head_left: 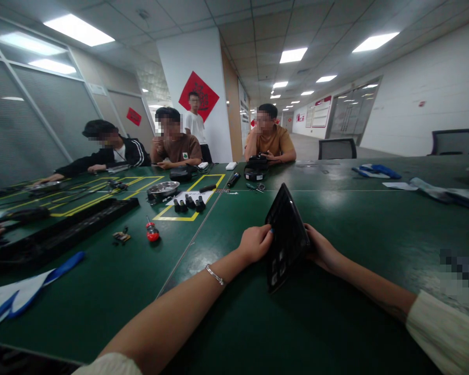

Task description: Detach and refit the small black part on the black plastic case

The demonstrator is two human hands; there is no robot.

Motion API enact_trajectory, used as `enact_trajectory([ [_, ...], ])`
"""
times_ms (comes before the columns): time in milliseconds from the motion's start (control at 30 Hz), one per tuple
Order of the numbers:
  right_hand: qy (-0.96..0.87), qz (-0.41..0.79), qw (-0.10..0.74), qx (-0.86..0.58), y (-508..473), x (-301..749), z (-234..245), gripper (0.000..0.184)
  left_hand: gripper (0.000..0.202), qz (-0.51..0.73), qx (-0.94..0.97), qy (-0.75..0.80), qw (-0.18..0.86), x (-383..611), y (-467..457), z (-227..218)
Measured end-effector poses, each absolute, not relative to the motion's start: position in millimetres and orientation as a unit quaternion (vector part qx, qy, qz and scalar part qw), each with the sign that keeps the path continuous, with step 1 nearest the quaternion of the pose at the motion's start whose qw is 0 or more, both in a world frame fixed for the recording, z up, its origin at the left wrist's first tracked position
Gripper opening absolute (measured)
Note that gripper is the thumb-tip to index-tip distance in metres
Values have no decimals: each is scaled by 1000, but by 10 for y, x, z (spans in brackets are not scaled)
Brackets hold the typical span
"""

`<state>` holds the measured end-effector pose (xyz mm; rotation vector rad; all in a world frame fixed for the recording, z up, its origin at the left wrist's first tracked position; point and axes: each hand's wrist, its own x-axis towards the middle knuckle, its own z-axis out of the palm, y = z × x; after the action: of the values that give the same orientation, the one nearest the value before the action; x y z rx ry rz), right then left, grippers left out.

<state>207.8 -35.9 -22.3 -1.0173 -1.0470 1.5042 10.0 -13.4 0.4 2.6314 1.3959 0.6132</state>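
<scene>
A flat black panel, like a keyboard or tray with small white marks near its lower end, stands tilted on edge above the green table. My left hand grips its left edge with curled fingers; a thin bracelet is on that wrist. My right hand holds the right side from behind, its fingers mostly hidden by the panel.
A small red-handled tool and small parts lie left of centre. A long black tray and blue-white gloves sit at the left. Black cylinders stand in a yellow-taped box. Several people sit at the far side.
</scene>
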Motion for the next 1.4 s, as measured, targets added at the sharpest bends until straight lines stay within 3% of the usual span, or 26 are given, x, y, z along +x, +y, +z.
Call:
enact_trajectory([
  [1033, -434, 623, 500, -417, -384, 2073, -196, 20, 34, 189, 860, 474, 29, 105, -144, -1],
  [1400, -431, 627, 496, -418, -381, 2075, -191, 19, 44, 201, 855, 477, 34, 120, -147, 4],
])
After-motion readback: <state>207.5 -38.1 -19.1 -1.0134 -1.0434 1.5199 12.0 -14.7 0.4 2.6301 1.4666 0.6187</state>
